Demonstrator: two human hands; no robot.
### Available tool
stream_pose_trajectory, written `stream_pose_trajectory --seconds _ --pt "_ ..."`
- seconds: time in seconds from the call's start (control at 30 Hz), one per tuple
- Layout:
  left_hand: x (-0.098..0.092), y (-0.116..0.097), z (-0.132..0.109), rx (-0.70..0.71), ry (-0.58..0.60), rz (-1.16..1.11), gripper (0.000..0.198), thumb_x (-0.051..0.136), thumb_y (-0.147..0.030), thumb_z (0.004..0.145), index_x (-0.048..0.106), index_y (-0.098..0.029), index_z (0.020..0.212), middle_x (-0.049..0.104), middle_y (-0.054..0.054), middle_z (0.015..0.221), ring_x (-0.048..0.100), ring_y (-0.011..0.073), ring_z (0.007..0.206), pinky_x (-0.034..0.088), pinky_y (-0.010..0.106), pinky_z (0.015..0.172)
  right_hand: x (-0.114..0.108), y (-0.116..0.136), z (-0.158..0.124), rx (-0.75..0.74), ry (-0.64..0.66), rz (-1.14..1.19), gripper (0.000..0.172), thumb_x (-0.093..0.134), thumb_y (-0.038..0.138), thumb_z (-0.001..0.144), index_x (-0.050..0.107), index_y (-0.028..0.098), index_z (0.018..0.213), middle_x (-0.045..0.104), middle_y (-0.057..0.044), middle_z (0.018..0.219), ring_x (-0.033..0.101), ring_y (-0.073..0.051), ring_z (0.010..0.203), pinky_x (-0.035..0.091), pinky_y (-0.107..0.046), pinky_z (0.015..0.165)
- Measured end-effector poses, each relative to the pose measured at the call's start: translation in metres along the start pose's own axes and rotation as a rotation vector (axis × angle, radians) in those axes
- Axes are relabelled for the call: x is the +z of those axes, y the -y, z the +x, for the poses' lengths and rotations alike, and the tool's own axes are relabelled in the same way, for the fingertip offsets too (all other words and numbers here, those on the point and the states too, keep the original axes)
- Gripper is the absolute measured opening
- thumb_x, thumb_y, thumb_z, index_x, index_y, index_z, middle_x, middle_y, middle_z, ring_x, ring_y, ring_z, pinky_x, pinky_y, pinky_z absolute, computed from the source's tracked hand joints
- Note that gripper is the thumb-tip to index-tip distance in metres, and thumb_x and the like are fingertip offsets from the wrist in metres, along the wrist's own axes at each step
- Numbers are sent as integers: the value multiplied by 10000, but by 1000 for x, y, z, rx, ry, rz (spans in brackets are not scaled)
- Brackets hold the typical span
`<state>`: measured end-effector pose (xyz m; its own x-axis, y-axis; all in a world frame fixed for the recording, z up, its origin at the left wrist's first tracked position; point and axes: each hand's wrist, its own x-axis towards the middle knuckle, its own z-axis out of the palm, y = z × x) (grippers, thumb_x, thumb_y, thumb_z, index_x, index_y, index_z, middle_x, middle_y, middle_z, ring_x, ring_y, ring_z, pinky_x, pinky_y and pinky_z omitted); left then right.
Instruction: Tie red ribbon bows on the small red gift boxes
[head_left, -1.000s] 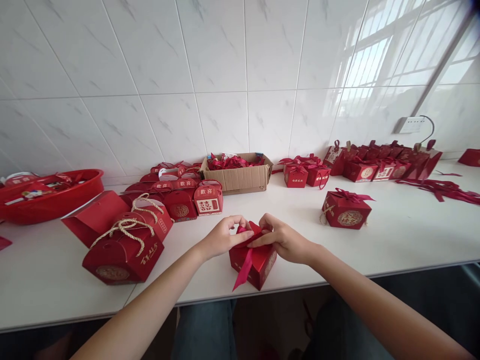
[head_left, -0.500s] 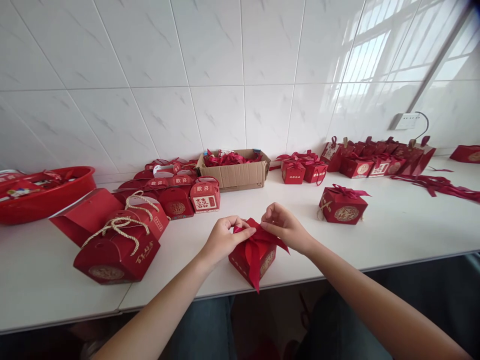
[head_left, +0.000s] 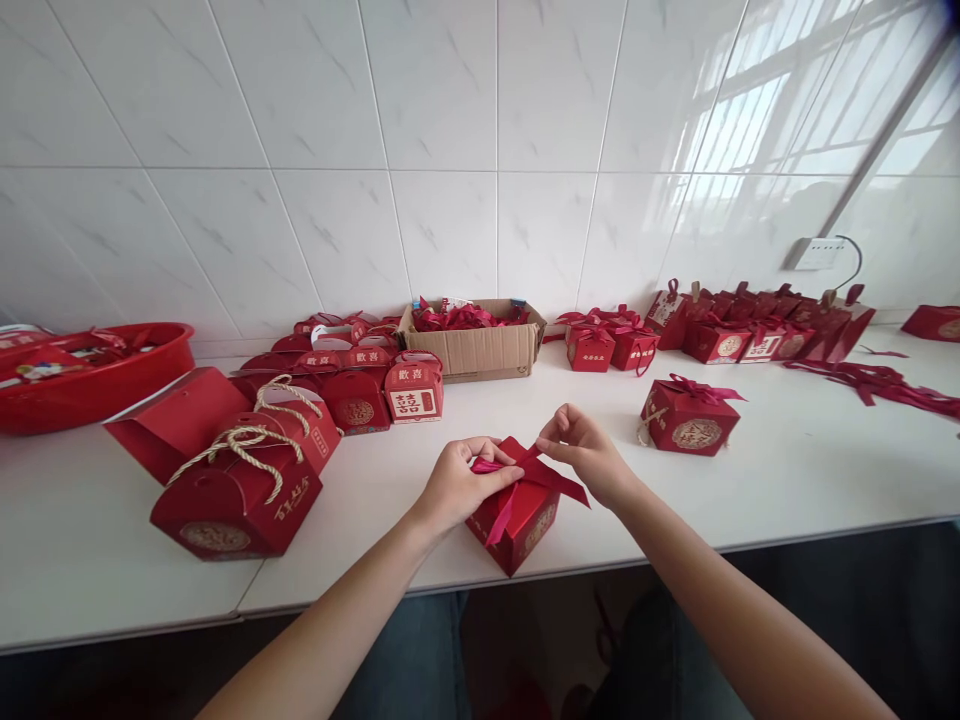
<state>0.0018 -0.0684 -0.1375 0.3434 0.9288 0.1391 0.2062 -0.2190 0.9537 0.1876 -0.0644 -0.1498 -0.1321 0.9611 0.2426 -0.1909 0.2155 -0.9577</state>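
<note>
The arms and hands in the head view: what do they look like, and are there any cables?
They're a person's, so no cables. The left grip and right grip are ungloved human hands. Both forearms are bare, with no sleeves in view, and no watch, bracelet or marking shows.

The hands [head_left: 454, 486] partly hide the red ribbon [head_left: 556, 479].

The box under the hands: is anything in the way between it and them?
Only the ribbon across the top of the box. The left hand and right hand both pinch it; nothing else visible intervenes. A second box stands off to the right, apart from both hands.
</note>
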Motion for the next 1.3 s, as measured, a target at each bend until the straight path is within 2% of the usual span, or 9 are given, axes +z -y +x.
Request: stream_pose_trajectory --seconds 0.17,0.33,0.43,0.63,0.8,1.1,1.2,1.3 --pt "-4 -3 -2 -11 51 -33 293 716 -325 679 474 -174 609 663 67 930 623 217 903 475 314 744 1 0 -2 1 20 -25 388 692 319 717 316 220 717 535 55 675 460 -96 592 350 -245 583" --pt "-5 -5 -2 10 -28 -28 411 641 -367 753 343 -196 526 652 46 790 596 231 1005 431 328 857 3 1 -4 -7 71 -25 357 682 334 741 343 219 736 531 51 697 491 -105 630 386 -262 622" --pt "-2 -4 -1 6 -68 -29 453 659 -334 728 273 -209 529 660 48 778 603 244 1013 435 332 846 4 1 -4 -7 72 -1 348 684 315 747 349 217 736 557 46 707 522 -109 656 408 -270 650" --pt "2 -2 -1 24 -47 5 421 654 -297 727 290 -219 530 684 56 743 568 267 1121 425 349 873 6 4 -2 9 -19 32 410 718 295 698 316 217 694 565 61 652 532 -102 606 394 -252 603" --pt "1 1 -2 37 -35 -4 422 661 -279 720 283 -226 541 705 58 742 561 269 1145 426 365 892 3 4 1 -23 -58 49 441 743 255 660 304 217 673 565 70 611 546 -105 593 401 -260 622" --pt "1 3 -2 11 4 -67 348 718 -244 676 398 -205 544 706 69 804 534 263 1173 426 363 909 0 0 -4 -19 -79 13 444 739 287 677 301 213 668 562 65 621 514 -98 594 377 -255 626" --pt "-1 2 -1 6 0 -91 366 696 -272 704 382 -202 527 684 63 794 550 269 1146 420 359 897 2 3 -5 -10 -48 5 409 723 302 699 324 213 683 560 62 646 532 -104 621 384 -260 637" --pt "0 2 0 17 -44 -112 420 658 -300 739 314 -209 516 612 30 677 594 271 1072 431 340 842 3 5 -6 11 -28 20 383 717 299 708 344 212 698 569 59 660 553 -108 640 391 -264 648"
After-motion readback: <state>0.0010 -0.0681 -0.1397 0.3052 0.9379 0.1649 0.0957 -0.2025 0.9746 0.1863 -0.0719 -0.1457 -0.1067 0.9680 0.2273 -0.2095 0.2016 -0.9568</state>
